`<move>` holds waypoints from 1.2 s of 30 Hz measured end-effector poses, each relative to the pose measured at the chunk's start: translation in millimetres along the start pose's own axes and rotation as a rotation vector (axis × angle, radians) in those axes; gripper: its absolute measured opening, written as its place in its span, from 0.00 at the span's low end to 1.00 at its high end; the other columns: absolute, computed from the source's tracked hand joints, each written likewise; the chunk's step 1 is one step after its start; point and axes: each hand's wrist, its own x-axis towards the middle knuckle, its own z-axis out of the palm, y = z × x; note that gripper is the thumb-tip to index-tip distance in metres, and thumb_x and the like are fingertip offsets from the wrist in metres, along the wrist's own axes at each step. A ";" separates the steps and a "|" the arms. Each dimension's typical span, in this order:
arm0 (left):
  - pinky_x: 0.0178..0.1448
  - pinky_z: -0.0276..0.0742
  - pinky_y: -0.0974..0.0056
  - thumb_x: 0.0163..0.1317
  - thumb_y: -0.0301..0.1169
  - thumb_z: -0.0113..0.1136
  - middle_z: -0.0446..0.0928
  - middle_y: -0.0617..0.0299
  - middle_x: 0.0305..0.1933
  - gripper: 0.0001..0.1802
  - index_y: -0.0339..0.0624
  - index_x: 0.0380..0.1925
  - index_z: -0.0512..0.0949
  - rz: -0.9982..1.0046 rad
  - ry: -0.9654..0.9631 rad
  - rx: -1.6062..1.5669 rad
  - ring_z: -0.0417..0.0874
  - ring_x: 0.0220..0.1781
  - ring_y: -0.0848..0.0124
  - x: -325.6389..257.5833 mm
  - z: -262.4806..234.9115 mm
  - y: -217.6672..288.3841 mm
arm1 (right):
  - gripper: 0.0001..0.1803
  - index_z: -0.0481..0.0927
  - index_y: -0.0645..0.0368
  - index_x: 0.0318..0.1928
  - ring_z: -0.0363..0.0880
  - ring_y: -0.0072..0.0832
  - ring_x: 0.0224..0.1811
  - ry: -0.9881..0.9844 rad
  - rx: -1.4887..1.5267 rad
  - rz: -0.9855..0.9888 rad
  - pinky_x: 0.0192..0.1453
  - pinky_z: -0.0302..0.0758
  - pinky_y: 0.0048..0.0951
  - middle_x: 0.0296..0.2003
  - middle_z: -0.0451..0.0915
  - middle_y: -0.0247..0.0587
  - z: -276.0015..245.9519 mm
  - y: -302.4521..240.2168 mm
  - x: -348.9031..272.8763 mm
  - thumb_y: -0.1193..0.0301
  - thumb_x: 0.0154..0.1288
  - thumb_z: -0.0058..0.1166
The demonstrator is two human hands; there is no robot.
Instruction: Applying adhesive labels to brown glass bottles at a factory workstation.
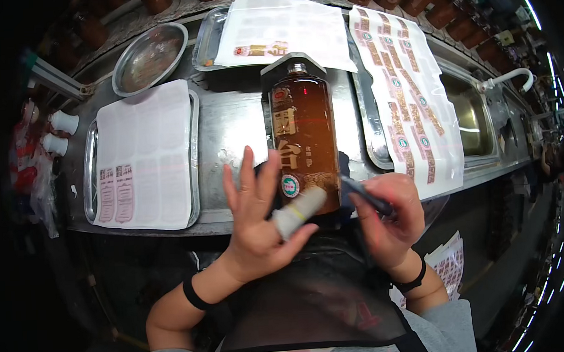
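A brown bottle point(302, 125) with gold lettering lies in a dark holder in front of me, its neck pointing away. Low on its face is a round green and white sticker point(290, 186). My left hand point(259, 221) hovers by the bottle's near end, fingers spread and grasping nothing. One of its fingers wears a pale cover point(299, 212), which is blurred and overlaps the bottle's near part. At the bottle's right side, my right hand point(394, 215) is closed around a slim dark tool point(368, 194); its exact kind is hard to make out.
Label sheets point(144, 157) lie on a metal tray point(91, 168) at left. More sheets cover trays behind the bottle point(288, 28) and at right point(404, 95). A round metal bowl point(150, 59) sits far left. Beyond the right sheet are a sink point(471, 120) and white tap point(510, 78).
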 end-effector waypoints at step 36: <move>0.80 0.45 0.40 0.48 0.26 0.69 0.72 0.52 0.71 0.44 0.32 0.68 0.64 0.071 -0.083 -0.176 0.69 0.74 0.54 33.1 -4.3 -14.7 | 0.17 0.81 0.60 0.40 0.78 0.36 0.28 -0.144 0.029 -0.022 0.32 0.72 0.34 0.30 0.81 0.39 -1.2 -16.3 19.9 0.85 0.47 0.67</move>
